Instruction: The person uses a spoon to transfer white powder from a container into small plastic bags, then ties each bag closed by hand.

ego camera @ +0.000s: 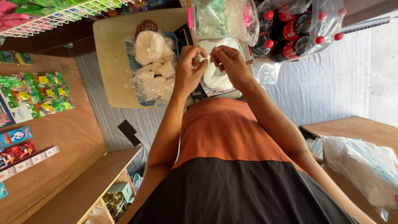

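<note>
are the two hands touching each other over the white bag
Cannot tell. In the head view the left hand and right hand pinch close together above the white bag, fingertips too small to separate.

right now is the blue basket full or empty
Full. The blue basket is heaped above its rim with clear bags of white stuff. Both hands work beside it, at a white bag.

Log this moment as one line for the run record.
left hand: pinching top of clear bag of white powder | right hand: pinching same bag top | blue basket of filled bags: left of hands | table: beneath
</note>
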